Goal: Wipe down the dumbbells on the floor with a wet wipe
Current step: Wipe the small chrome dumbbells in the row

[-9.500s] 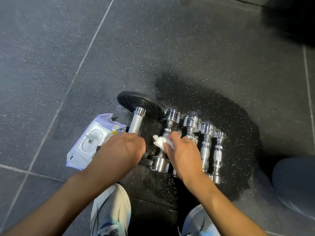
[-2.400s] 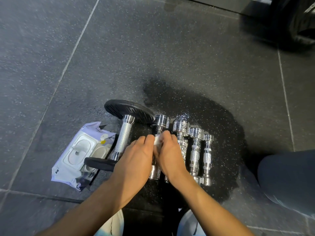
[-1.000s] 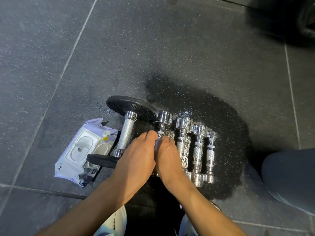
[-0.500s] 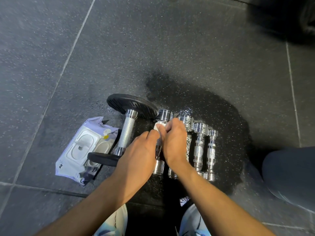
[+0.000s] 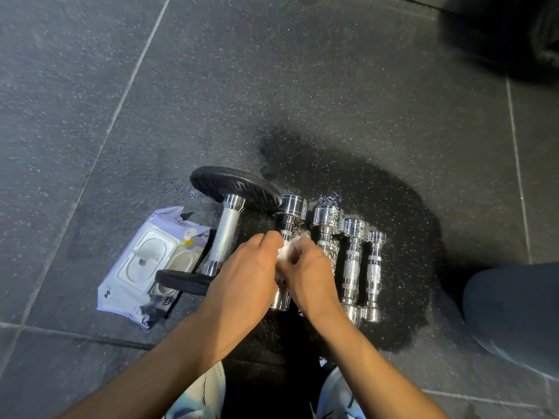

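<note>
Both hands, left hand (image 5: 242,285) and right hand (image 5: 308,276), pinched the wet wipe (image 5: 286,252) around the second chrome dumbbell (image 5: 287,234), whose handle ran near-to-far between their curled fingers.

The dark speckled rubber floor (image 5: 272,86) lies open beyond and to the left of the row, giving broad room to pass. Near the person, 4 chrome dumbbells (image 5: 354,261) lie side by side, almost touching, with the black-plated dumbbell with a knurled steel handle (image 5: 225,234) just left of them, its near plate over the white and lilac wet-wipe pack (image 5: 142,264). A grey rounded shape (image 5: 514,313) blocks the right, and 2 white shoes (image 5: 205,397) crowd the near edge.
</note>
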### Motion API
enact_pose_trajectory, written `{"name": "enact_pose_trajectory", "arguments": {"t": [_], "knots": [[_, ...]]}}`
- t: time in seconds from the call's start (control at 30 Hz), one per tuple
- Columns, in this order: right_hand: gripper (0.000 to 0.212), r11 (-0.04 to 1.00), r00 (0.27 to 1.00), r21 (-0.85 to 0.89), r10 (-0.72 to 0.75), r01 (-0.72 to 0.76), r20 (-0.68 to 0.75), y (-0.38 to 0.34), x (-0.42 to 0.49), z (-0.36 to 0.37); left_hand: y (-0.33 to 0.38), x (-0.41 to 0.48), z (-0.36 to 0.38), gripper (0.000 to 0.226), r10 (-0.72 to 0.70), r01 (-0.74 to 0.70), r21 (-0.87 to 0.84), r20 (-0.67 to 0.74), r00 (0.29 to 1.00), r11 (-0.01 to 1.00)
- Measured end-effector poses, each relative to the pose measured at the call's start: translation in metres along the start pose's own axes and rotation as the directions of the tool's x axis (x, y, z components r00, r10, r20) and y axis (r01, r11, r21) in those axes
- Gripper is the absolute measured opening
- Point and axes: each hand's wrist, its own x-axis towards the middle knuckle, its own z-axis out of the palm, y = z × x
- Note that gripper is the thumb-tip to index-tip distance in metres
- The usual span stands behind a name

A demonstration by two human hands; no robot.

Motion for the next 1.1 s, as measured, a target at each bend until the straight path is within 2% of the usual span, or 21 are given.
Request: {"name": "enact_pose_trajectory", "arguments": {"t": [0.07, 0.1, 0.17, 0.23, 0.37, 0.43, 0.5, 0.57, 0.63, 0.7, 0.77, 0.83, 0.9, 1.0, 1.1], "knots": [[0.031, 0.997, 0.993, 0.035, -0.059, 0.063, -0.105, -0.005, 0.007, 0.0, 0.001, 0.0, 0.0, 0.048, 0.003, -0.003, -0.002, 0.006, 1.0, 1.0], [0.026, 0.996, 0.986, 0.03, -0.083, 0.088, -0.146, -0.009, 0.009, -0.001, 0.0, 0.001, 0.0, 0.048, 0.002, -0.002, -0.003, 0.01, 1.0, 1.0], [0.014, 0.99, 0.977, 0.082, -0.093, 0.111, -0.194, -0.017, 0.012, -0.004, 0.0, 0.001, 0.001, 0.05, -0.001, 0.001, -0.005, 0.015, 1.0, 1.0], [0.013, 0.98, 0.981, 0.165, -0.078, 0.108, -0.175, -0.018, 0.013, -0.004, 0.0, 0.001, 0.0, 0.05, -0.006, 0.006, -0.013, 0.014, 1.0, 1.0], [0.016, 0.99, 1.0, -0.141, 0.0, 0.003, 0.015, -0.012, 0.007, -0.014, 0.001, 0.002, -0.001, 0.045, -0.023, 0.023, -0.003, 0.017, 1.0, 1.0], [0.013, 0.966, 0.993, -0.259, 0.018, 0.013, 0.115, -0.011, 0.001, -0.018, 0.001, 0.003, -0.001, 0.045, -0.038, 0.038, 0.012, 0.035, 0.999, 0.999], [0.009, 0.944, 0.989, -0.323, -0.017, 0.064, 0.146, -0.011, -0.009, -0.018, 0.0, 0.005, -0.001, 0.047, -0.051, 0.05, 0.01, 0.068, 0.996, 0.999], [0.009, 0.971, 0.986, -0.201, -0.102, 0.127, 0.129, -0.007, -0.015, -0.017, -0.003, 0.009, -0.002, 0.045, -0.076, 0.079, -0.019, 0.104, 0.992, 0.997], [0.007, 0.979, 0.984, -0.103, -0.17, 0.174, 0.045, -0.008, -0.019, -0.02, -0.008, 0.015, -0.005, 0.042, -0.101, 0.107, -0.029, 0.145, 0.984, 0.994], [0.014, 0.966, 0.971, -0.1, -0.235, 0.237, 0.034, -0.01, -0.02, -0.022, -0.009, 0.021, -0.009, 0.041, -0.125, 0.132, -0.023, 0.197, 0.973, 0.991], [0.026, 0.939, 0.952, -0.169, -0.284, 0.301, 0.118, -0.013, -0.025, -0.023, -0.007, 0.027, -0.012, 0.039, -0.122, 0.124, 0.008, 0.232, 0.965, 0.992], [0.034, 0.93, 0.945, -0.182, -0.298, 0.319, 0.137, -0.012, -0.029, -0.023, -0.003, 0.033, -0.013, 0.042, -0.137, 0.127, 0.054, 0.279, 0.951, 0.99], [0.039, 0.956, 0.959, -0.099, -0.265, 0.274, 0.095, -0.006, -0.031, -0.022, 0.002, 0.039, -0.01, 0.039, -0.165, 0.147, 0.078, 0.345, 0.924, 0.986], [0.043, 0.991, 0.992, 0.106, -0.09, 0.081, 0.092, -0.006, -0.031, -0.028, 0.014, 0.046, -0.003, 0.038, -0.195, 0.192, 0.05, 0.428, 0.882, 0.98], [0.041, 0.974, 0.99, 0.221, 0.012, -0.044, 0.144, -0.005, -0.029, -0.033, 0.026, 0.058, 0.006, 0.048, -0.279, 0.306, -0.009, 0.381, 0.881, 0.952]]}}
